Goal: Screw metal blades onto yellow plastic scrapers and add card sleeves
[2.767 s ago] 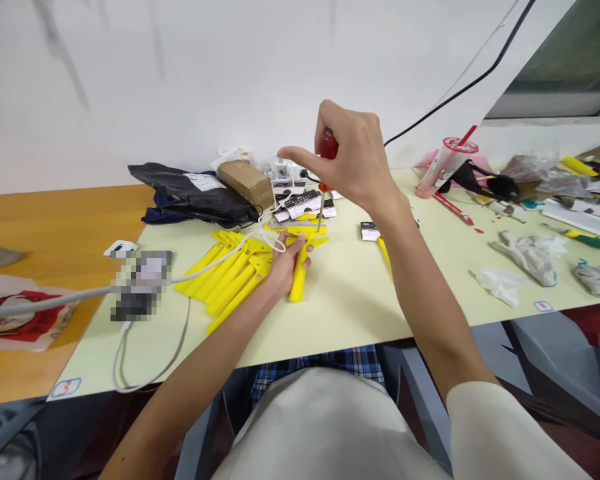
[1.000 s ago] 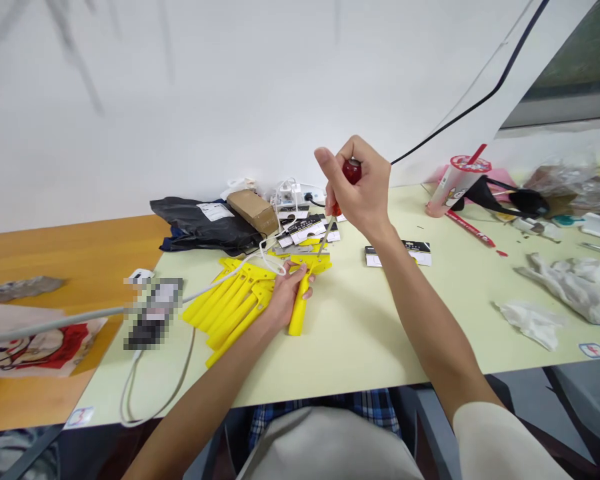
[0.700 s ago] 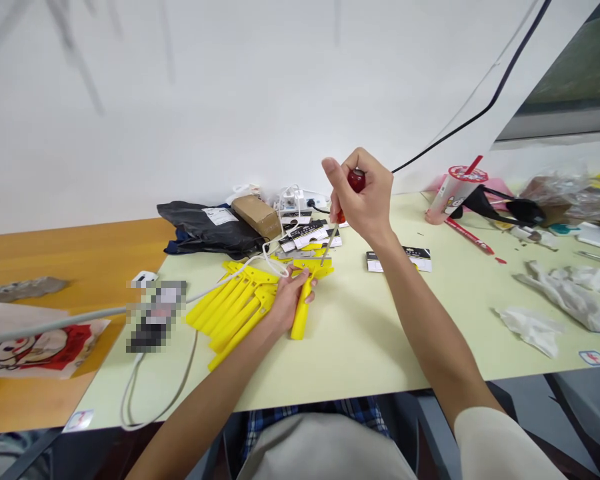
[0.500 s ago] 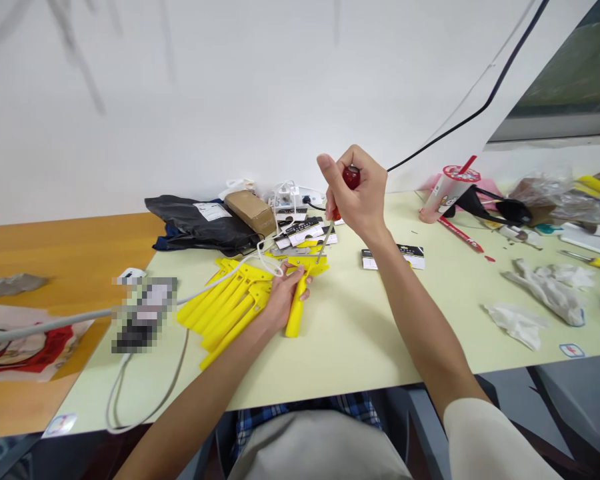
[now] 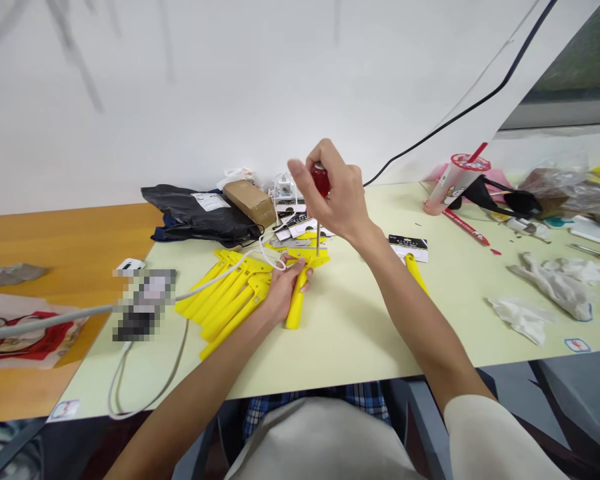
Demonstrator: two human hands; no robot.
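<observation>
A yellow scraper [image 5: 295, 305] is held at the middle of the pale table [image 5: 360, 340], its head turned toward the wall and its handle toward the body; whether it is rested on the surface cannot be told. It is pinched just below the head by the left hand [image 5: 283, 290], thumb on top and fingers wrapped beneath. The head is met by the tip of a red-handled screwdriver [image 5: 321, 181], nearly upright, whose handle is enclosed by the curled fingers of the right hand [image 5: 341, 193], the thumb held clear. Handle and head are already joined, so the work on this piece is judged to be down to its fastening; whether the screw is being driven or loosened, and how deep it sits, cannot be made out. Just to the left, several yellow tools [image 5: 230, 297] are laid in a fanned row; whether they are finished cannot be judged. Beyond the head, printed cards [image 5: 303, 227] are heaped, and on the right another yellow handle [image 5: 417, 271] is set against a card [image 5: 413, 248], apparently untouched.
</observation>
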